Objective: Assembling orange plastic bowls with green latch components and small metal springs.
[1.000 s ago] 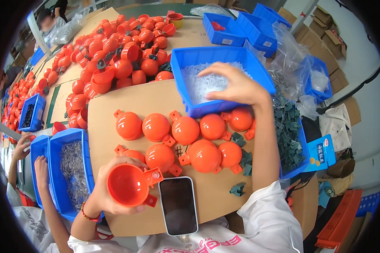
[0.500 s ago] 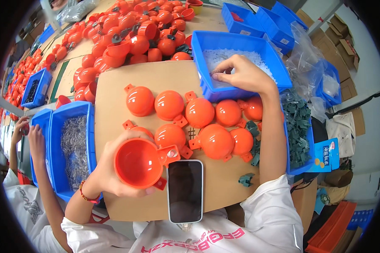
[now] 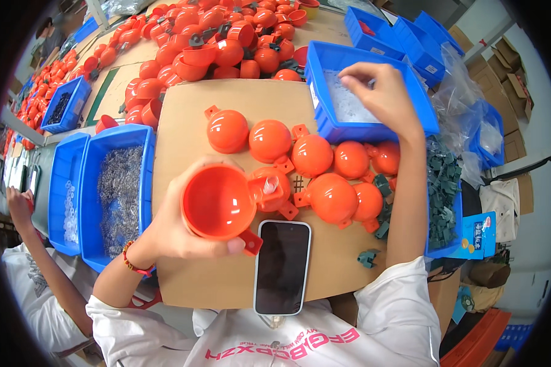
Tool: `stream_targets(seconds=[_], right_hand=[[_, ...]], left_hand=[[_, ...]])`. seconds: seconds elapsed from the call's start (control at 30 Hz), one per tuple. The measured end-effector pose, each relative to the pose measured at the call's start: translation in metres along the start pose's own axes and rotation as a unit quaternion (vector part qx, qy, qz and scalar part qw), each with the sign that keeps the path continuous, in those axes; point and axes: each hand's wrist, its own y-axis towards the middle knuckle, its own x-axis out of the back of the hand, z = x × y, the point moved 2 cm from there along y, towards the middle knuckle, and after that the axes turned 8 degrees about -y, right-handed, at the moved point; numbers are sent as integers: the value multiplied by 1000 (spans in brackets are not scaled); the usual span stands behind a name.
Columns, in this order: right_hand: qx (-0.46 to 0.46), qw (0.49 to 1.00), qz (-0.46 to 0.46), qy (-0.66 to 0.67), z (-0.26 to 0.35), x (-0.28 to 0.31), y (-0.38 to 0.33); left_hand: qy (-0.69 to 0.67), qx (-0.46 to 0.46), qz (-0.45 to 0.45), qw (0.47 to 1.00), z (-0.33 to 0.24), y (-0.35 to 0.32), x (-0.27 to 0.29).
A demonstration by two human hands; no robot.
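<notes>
My left hand (image 3: 168,229) grips an orange-red plastic cup (image 3: 217,205) with its round hollow facing up. Square tabs stick out at the cup's right side, and a small clear piece shows on the upper tab. Over a blue bin (image 3: 349,132) of small whitish translucent pieces (image 3: 349,107), my right hand (image 3: 381,92) is raised with thumb and fingers drawn together; anything between the fingertips is too small to make out. Several shiny orange-red domes with tabs (image 3: 228,131) lie hollow side down on the cardboard (image 3: 196,284) between my hands.
A phone (image 3: 283,269) lies before me. Dark green clips (image 3: 444,196) fill a bin at right; one loose clip (image 3: 367,258) lies nearby. Metal pieces (image 3: 121,196) fill a left bin. Orange parts (image 3: 229,54) are heaped behind. A co-worker's arm (image 3: 55,278) is at far left.
My right hand has lifted up off the whitish pieces. My left hand still holds the cup, now slightly higher and tilted. The whole view has shifted a little, and the co-worker's hands have moved.
</notes>
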Motion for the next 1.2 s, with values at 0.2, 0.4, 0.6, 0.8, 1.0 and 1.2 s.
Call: stream_targets(seconds=[0.2,0.4,0.6,0.8,1.0,1.2], right_hand=[[177,944,155,232,87,14,-35],[290,899,226,240,129,-15,-64],[281,932,133,186,140,-9,-67],[357,925,72,110,146,-17,-72],[384,920,82,14,151,-9,-77],[317,943,83,58,158,28,-85]], left_hand=[[-78,6,-126,989,-4,-4,7],[-30,-59,-171,983,-11,-6,12],[42,-126,-143,981,-11,-5,17],[18,-98,-168,981,-18,-9,10],[-19,-69,-169,983,-10,-19,11],[-50,-67,-172,982,-7,-21,14]])
